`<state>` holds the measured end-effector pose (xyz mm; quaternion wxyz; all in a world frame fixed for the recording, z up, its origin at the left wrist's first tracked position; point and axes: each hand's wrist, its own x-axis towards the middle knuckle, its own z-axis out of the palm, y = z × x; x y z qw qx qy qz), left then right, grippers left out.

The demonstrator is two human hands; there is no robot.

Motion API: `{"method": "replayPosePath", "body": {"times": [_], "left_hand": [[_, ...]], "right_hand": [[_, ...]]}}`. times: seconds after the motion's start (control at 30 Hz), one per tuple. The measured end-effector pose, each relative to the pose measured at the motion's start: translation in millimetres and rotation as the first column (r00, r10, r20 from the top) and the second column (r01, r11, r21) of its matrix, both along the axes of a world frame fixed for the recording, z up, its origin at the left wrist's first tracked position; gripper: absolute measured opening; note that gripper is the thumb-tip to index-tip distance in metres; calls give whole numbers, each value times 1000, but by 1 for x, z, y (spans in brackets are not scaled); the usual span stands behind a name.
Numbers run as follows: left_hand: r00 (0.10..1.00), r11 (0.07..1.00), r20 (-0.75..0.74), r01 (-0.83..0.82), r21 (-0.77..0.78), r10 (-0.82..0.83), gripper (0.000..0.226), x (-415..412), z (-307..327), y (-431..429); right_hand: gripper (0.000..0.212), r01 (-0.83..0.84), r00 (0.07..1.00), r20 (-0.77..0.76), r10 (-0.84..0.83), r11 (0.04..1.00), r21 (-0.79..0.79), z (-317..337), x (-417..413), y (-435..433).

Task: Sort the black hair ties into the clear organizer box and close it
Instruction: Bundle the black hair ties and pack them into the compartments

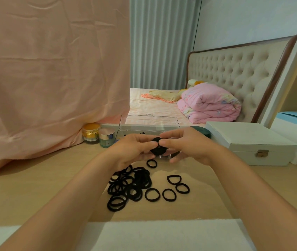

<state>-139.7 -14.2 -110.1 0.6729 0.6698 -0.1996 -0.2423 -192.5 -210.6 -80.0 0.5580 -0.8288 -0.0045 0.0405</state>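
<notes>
Where bed (pixel 158 105) abuts, wooden tabletop (pixel 35 192).

Only the person's two forearms and hands show, coming into view from the lower corners, and both are bare from the picture's edge to the fingertips, with no sleeve or cuff reaching into view. The left hand (pixel 132 149) wears nothing on its visible fingers or wrist, and its thumbnail is short and plain, without polish. The right hand (pixel 189 144) is likewise unadorned at the wrist and on the fingers that show, its thumbnail also short, rounded and unpainted; the forearms look smooth and unmarked.
</notes>
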Motion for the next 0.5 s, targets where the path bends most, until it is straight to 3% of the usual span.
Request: {"method": "replayPosePath", "body": {"times": [0.07, 0.27, 0.4, 0.5], "left_hand": [[999, 999, 40, -31, -22, 32, 28, -3, 4, -3], [945, 977, 248, -212, -35, 214, 29, -2, 23, -29], [901, 971, 393, -228, 65, 185, 34, 11, 41, -56], [808, 922, 573, -314, 226, 135, 31, 29, 37, -70]], "right_hand": [[33, -35, 998, -37, 41, 988, 149, 3, -2, -4], [30, -21, 1000, 8, 19, 962, 273, 14, 0, -23], [20, 163, 971, 117, -210, 933, 322, 21, 7, -44], [17, 321, 912, 149, -382, 892, 318, 17, 18, -56]]}}
